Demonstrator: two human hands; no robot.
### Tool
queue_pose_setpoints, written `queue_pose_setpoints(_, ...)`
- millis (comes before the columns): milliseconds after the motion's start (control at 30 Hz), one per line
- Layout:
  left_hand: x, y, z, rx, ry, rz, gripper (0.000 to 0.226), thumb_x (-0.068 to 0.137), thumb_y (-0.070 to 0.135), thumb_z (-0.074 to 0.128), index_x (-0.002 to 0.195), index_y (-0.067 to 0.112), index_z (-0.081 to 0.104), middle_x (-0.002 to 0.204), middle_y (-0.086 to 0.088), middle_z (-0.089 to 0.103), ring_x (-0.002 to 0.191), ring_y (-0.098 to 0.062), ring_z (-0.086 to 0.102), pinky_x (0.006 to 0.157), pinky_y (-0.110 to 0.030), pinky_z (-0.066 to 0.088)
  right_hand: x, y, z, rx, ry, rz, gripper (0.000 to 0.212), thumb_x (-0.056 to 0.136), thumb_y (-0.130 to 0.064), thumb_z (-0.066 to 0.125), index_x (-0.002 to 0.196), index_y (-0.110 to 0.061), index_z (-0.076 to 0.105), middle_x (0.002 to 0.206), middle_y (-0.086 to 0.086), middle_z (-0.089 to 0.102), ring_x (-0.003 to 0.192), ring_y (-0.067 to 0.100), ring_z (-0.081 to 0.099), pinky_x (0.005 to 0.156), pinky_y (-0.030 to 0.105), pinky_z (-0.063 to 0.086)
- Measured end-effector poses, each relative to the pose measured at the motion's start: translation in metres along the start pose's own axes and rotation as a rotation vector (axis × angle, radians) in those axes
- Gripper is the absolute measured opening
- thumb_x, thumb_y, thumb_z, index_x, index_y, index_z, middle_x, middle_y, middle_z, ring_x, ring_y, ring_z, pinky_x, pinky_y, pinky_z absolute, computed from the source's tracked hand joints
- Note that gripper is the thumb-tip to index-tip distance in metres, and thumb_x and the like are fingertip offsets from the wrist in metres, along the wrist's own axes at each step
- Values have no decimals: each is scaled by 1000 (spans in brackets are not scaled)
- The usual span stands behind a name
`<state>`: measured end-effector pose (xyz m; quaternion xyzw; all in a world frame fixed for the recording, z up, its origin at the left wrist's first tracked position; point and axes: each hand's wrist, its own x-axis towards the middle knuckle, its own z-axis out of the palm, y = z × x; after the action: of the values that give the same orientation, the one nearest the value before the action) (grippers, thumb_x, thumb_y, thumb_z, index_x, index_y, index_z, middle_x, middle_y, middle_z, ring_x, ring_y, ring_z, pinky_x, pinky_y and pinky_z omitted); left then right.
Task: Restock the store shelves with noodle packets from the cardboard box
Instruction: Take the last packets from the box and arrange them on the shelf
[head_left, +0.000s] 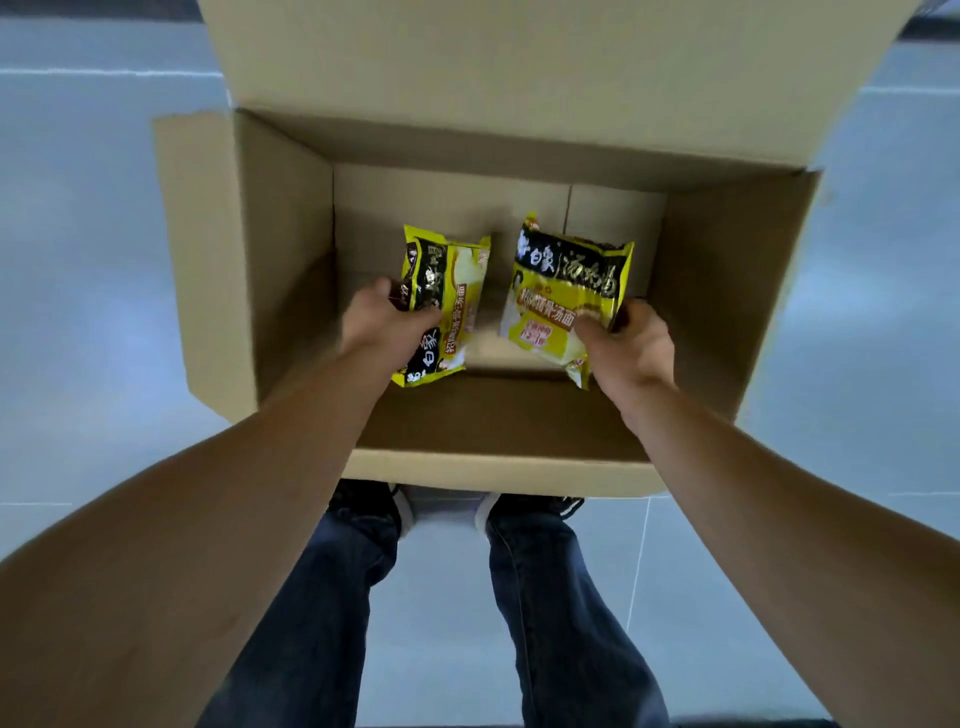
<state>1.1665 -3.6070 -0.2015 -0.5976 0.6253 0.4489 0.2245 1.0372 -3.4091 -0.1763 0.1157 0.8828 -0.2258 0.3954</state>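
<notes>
I see both hands down inside the open cardboard box (280, 249) on the floor (93, 260). My left hand (382, 325) grips one yellow noodle packet (447, 301), long axis running away from me; my right hand (631, 345) pinches the other packet (566, 296), tilted slightly rightward, fingers curled around its near edge.

The right noodle packet (569, 296) bears "白象" and "汤好喝" in white on black. The left noodle packet (444, 306) shows "白象" near its lower end; smaller print is blurred.
</notes>
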Motion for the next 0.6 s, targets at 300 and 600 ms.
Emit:
queue_pose_setpoints(300, -165, 84, -106, 185, 146, 191, 26, 78, 33, 72, 90, 13, 62, 82, 0, 59, 75, -21, 53, 63, -26, 37, -116, -69, -142, -169, -17, -170, 18, 88, -37, 62, 96, -20, 60, 76, -7, 58, 63, 1, 49, 47, 19, 31)
queue_pose_setpoints(600, -362, 146, -194, 107, 163, 328, 22, 81, 32, 70, 92, 16, 61, 84, 1, 59, 78, -19, 54, 58, -25, 34, -261, -107, -273, -101, 28, -233, 25, 86, -37, 64, 100, -16, 63, 87, 1, 60, 81, 23, 53, 63, 26, 36)
